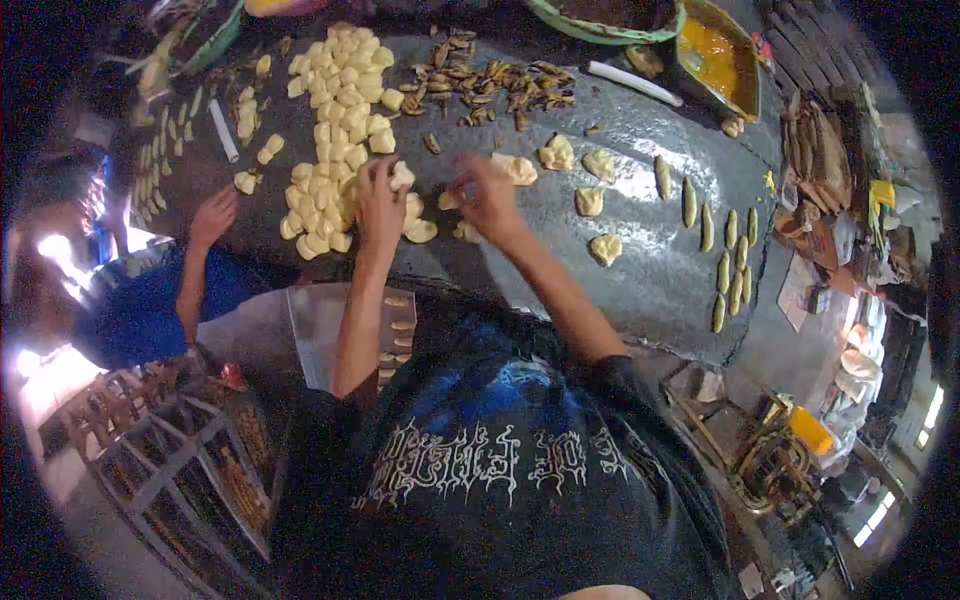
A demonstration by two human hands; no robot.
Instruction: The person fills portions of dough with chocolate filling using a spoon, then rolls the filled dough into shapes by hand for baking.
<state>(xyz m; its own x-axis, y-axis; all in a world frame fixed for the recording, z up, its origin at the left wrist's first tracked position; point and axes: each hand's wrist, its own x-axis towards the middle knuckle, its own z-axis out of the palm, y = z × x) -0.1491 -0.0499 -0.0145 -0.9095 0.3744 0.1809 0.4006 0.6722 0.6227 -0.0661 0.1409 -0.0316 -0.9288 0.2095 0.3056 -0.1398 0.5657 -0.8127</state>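
Observation:
My left hand is closed on a pale dough piece, beside the right edge of a large pile of dough pieces. To its right, my right hand hovers low over the table with fingers curled inward; what they pinch, if anything, I cannot make out. Close by its fingertips lies a flattened dough piece. Below and between my hands sits another dough piece. Farther right are several flattened dough pieces, then rows of thin filled rolls.
Brown filling strips are heaped at the back of the dark table. A white rolling pin, a green-rimmed basin and a container of orange liquid stand back right. At left, another person's hand works near a second white pin.

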